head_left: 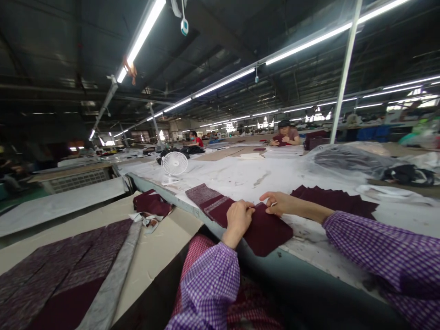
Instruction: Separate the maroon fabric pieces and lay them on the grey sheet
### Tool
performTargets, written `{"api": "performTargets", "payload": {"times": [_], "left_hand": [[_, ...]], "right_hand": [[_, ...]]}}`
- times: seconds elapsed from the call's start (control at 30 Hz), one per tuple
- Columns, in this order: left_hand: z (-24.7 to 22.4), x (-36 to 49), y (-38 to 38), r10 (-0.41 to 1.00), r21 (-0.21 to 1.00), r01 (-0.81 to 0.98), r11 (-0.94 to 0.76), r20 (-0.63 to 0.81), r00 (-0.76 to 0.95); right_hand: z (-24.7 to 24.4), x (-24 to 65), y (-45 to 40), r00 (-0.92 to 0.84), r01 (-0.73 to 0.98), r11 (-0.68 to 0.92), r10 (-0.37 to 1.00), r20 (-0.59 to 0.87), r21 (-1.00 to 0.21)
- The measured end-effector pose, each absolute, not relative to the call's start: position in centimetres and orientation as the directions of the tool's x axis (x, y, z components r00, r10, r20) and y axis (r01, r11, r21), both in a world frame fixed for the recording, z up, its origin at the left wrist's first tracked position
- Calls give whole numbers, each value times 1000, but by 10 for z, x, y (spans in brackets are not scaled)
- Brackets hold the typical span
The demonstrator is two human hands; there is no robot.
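Note:
At the near edge of the table, my left hand [238, 222] pinches the upper edge of a dark maroon fabric piece [266, 231]. This piece hangs partly over the table edge. My right hand [279, 203] is just to the right, by the same upper edge, its thumb and forefinger curved with a gap between them. Left of my left hand lies a maroon fabric panel with speckled grey bands [211, 201]; whether it joins the held piece is hidden behind my hand. Beyond my right forearm is a fanned stack of maroon pieces [335, 199] with zigzag edges.
A small white fan [174, 163] stands on the white-covered table [237, 172]. On a lower board at left lie speckled maroon panels [79, 256] and a crumpled maroon cloth [152, 203]. Clear plastic sheeting [350, 156] sits at right. Farther back a person [287, 136] holds maroon fabric.

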State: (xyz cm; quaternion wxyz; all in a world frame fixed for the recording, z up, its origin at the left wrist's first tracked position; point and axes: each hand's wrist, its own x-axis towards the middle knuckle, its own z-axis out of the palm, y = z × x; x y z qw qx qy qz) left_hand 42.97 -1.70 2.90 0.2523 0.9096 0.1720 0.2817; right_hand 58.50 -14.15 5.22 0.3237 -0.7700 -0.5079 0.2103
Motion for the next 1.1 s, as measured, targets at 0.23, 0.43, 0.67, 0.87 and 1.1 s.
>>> {"api": "performTargets", "payload": {"times": [0.23, 0.43, 0.67, 0.87, 1.1], "left_hand": [[9, 440, -20, 306, 372, 132, -919, 460, 834], [11, 439, -19, 318, 364, 158, -918, 435, 842], [16, 436, -23, 329, 325, 203, -924, 399, 856], [19, 433, -24, 295, 292, 190, -937, 378, 877], [17, 436, -22, 295, 291, 188, -938, 384, 875]], "right_hand": [[52, 603, -144, 147, 979, -103, 956, 254, -178], [50, 597, -139, 7, 1000, -6, 969, 246, -6], [47, 594, -138, -35, 991, 5, 972, 231, 133], [35, 588, -140, -223, 879, 118, 958, 178, 462], [44, 596, -152, -64, 922, -33, 970, 235, 385]]}}
